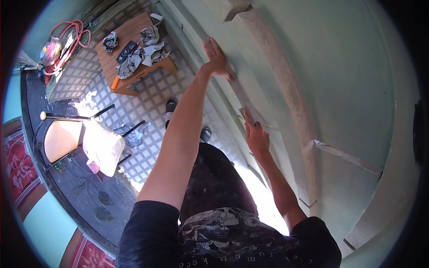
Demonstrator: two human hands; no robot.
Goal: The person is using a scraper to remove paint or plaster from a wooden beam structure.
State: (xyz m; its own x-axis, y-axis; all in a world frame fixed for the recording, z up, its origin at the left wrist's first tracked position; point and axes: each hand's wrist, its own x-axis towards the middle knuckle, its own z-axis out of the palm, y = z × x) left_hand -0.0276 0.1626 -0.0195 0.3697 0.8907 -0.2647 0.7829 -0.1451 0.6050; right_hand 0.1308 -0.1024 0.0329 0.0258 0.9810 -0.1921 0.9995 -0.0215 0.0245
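Note:
My left hand (217,61) rests flat against the pale green wall (268,97), fingers extended over a grey strip (238,89) that runs along a ledge. Lower down the same strip, my right hand (257,138) grips a flat scraper (246,113), seemingly a putty knife. The index finger lies along its blade, and the blade touches the strip or sits very close to it. Most of the scraper's handle is hidden in the fist. Just beside the blade, a rough seam (269,127) crosses the wall surface.
A brown slatted table (105,68) holds crumpled paper, a dark case (126,52) and an orange-handled tool (115,82). A metal-legged chair (63,137) bears a white bag (102,147). Paper (134,135) lies on the tiled floor (154,100). A red hose (80,31) hangs at upper left.

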